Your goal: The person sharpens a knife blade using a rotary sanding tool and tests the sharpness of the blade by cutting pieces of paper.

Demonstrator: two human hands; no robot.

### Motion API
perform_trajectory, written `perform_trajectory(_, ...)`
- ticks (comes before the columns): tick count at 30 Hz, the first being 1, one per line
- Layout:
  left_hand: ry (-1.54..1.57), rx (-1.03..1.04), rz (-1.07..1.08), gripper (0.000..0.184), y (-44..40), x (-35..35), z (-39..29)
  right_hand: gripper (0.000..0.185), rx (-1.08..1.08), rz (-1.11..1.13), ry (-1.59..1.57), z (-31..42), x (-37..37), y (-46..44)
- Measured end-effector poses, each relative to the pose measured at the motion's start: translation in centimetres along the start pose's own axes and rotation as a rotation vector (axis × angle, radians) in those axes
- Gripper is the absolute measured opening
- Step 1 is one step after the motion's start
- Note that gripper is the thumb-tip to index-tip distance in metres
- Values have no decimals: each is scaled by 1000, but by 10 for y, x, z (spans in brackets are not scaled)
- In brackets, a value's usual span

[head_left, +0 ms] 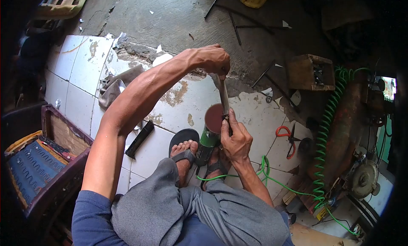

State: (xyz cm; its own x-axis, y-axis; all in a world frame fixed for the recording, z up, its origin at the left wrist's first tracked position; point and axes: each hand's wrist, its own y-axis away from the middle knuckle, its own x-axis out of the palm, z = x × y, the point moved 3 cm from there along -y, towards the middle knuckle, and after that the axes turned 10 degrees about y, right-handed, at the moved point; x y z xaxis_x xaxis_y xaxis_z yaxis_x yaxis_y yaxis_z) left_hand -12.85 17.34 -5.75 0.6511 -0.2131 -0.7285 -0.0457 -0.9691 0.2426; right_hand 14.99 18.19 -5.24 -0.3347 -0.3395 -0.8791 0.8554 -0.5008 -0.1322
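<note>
A knife [224, 95] is held between both hands, its blade close beside the reddish-brown disc [213, 118] of a green angle grinder [208, 138]. My right hand [236, 139] is closed around the dark handle, thumb pointing up along it. At the far end, my left hand [213, 61] has its fingers bent down at the blade's tip. The grinder stands between my sandalled feet with the disc on top. I cannot tell whether the blade touches the disc.
Scissors [291, 145] with red-orange handles and a green cord [272, 182] lie at the right. Beyond are a wooden box [298, 73], a coiled green hose [325, 144] and a rusty tank [346, 106]. A black bar-shaped object [140, 139] and a cloth [114, 91] lie left; an upholstered frame [70, 133] stands there.
</note>
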Motion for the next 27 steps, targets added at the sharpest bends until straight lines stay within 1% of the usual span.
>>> perform_trajectory(2,26,-144,93,14,2,-9,-9,44,-13,-4,27,1,-1,-3)
perform_trajectory(3,27,-143,91,14,-1,-6,-2,44,-14,-3,29,1,-1,-5)
perform_trajectory(5,-17,-15,53,15,-4,-2,7,42,-7,10,24,0,1,-7)
perform_trajectory(6,-17,-17,52,15,-7,1,13,42,-9,11,23,0,1,-8)
perform_trajectory(8,3,-118,91,17,-9,-3,11,41,-1,21,52,2,0,-13)
perform_trajectory(11,36,-175,73,16,-10,-15,6,40,-1,2,33,2,-2,-23)
perform_trajectory(15,1,-163,75,15,-3,-22,-8,42,-17,2,-43,3,-16,-18)
perform_trajectory(16,31,-126,72,15,2,-18,-11,42,-14,-2,-43,1,-19,-12)
perform_trajectory(18,66,-89,75,15,12,-10,-18,45,-67,47,-63,-2,-23,5)
perform_trajectory(19,32,-61,99,14,15,-4,-20,48,-31,129,-77,-3,-26,12)
perform_trajectory(20,-3,-35,121,14,19,1,-20,48,-30,132,-79,-4,-25,17)
perform_trajectory(21,80,-28,100,15,21,9,-16,49,-65,101,-103,-4,-23,21)
perform_trajectory(24,36,-70,159,16,28,13,-25,51,-122,51,-135,-7,-19,33)
perform_trajectory(27,60,-75,154,16,33,21,-28,52,-150,44,-126,-13,-17,45)
